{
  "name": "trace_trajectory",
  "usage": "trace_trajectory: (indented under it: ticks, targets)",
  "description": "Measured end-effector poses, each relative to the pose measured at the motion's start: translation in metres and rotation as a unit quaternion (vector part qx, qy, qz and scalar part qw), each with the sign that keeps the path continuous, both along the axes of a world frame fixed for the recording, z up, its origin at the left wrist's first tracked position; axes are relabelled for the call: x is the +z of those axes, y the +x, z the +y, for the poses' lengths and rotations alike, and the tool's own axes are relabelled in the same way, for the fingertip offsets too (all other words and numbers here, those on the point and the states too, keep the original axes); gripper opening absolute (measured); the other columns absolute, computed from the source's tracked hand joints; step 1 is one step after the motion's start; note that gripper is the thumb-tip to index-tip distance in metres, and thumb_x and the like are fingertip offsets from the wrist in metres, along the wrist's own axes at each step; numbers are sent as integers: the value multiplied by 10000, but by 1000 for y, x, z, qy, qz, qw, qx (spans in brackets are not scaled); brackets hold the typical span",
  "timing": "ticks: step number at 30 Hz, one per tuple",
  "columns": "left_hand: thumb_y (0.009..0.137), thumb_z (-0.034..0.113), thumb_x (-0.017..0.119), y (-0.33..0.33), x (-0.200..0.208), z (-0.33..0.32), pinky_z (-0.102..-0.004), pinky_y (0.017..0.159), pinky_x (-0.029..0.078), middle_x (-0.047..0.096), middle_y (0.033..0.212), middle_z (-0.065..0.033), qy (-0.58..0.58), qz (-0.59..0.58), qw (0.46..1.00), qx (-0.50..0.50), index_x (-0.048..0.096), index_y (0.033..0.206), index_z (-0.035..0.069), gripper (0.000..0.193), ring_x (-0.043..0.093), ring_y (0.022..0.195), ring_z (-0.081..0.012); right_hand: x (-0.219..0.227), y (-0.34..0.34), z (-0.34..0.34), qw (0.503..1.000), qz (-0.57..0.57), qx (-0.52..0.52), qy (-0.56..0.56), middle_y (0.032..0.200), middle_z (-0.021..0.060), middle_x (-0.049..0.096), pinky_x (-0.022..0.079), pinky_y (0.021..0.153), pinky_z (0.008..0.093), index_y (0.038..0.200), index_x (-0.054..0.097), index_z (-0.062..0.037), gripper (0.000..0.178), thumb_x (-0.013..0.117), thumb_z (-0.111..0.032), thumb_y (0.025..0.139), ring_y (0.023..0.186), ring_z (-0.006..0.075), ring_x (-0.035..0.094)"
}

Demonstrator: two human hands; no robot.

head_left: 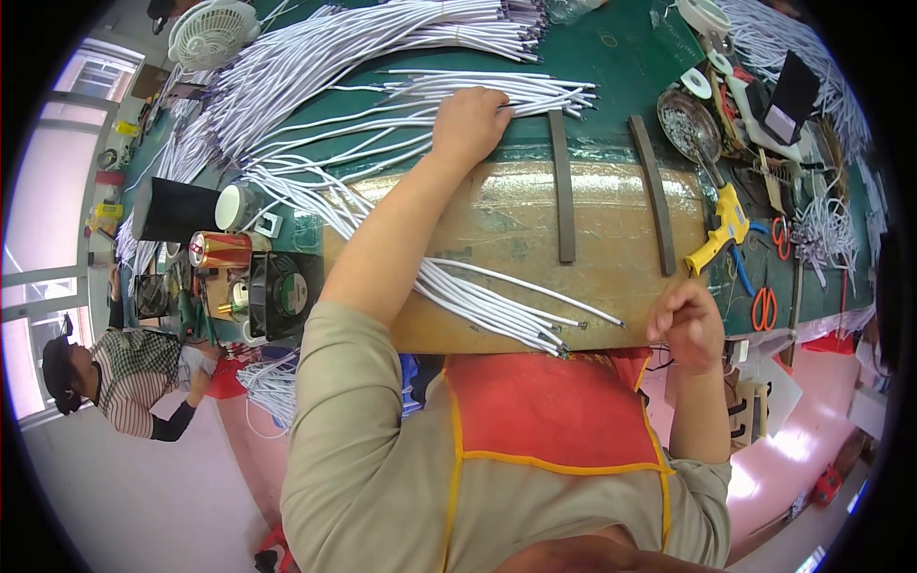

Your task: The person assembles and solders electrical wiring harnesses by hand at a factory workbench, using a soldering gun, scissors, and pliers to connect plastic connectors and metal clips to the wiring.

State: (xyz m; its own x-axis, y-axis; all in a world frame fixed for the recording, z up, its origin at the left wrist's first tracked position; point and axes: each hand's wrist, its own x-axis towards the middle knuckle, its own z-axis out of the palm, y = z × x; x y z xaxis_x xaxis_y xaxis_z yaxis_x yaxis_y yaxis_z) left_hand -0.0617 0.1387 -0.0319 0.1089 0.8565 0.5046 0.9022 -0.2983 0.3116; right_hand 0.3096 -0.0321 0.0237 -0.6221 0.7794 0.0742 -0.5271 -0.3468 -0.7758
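Stretched out across the bench, my left hand (471, 124) closes over a loose bunch of white cables (544, 93) with dark tips. Its fingertips are partly hidden among them. My right hand (688, 325) is held up at the bench's front edge, fingers loosely curled and a little apart, with nothing seen in it. Under my left forearm, a smaller group of white cables (497, 298) fans out over the brown work mat (468, 229), their ends towards me. Two dark flat bars (564, 191) lie on the mat, between my hands.
A large pile of white cables (363, 43) fills the far left. At right lie a yellow glue gun (723, 227), orange-handled scissors (764, 307) and a round metal pan (688, 124). A drinks can (222, 250) and small black fan (285, 294) stand left. Another person (134, 372) works beyond.
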Motion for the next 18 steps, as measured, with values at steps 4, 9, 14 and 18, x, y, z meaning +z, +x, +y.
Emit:
trace_trajectory:
  ticks: [4,9,14,18]
  targets:
    - [864,272,636,-21,11,25,-448,825,505,683,991,-83,-18,-4,999,49,723,986,134,204,629,966,-309,-50,16,-16,935,-261,-229,75,866,67,611,489,678,266,1080,590,-2,284,680,-192,888,729,142,587]
    - [877,257,595,-57,17,51,-471,914,473,658,1157,-80,-104,112,987,51,693,1125,166,281,594,1100,-309,-72,11,-28,900,-328,-262,116,869,49,602,464,674,241,1053,609,11,192,637,-109,905,734,112,570]
    - [809,142,599,-50,36,57,-412,901,492,653,1042,-127,-215,123,969,-10,722,1063,143,282,618,1024,-328,-73,12,-24,891,-348,-249,153,891,51,602,458,678,236,1004,627,20,163,644,-102,897,736,106,569]
    - [782,122,608,-50,33,45,-406,850,496,640,984,-131,-200,86,975,-34,711,999,110,240,619,961,-320,-71,9,-26,902,-334,-245,125,893,53,601,457,674,235,1005,627,19,164,644,-100,894,737,107,569]
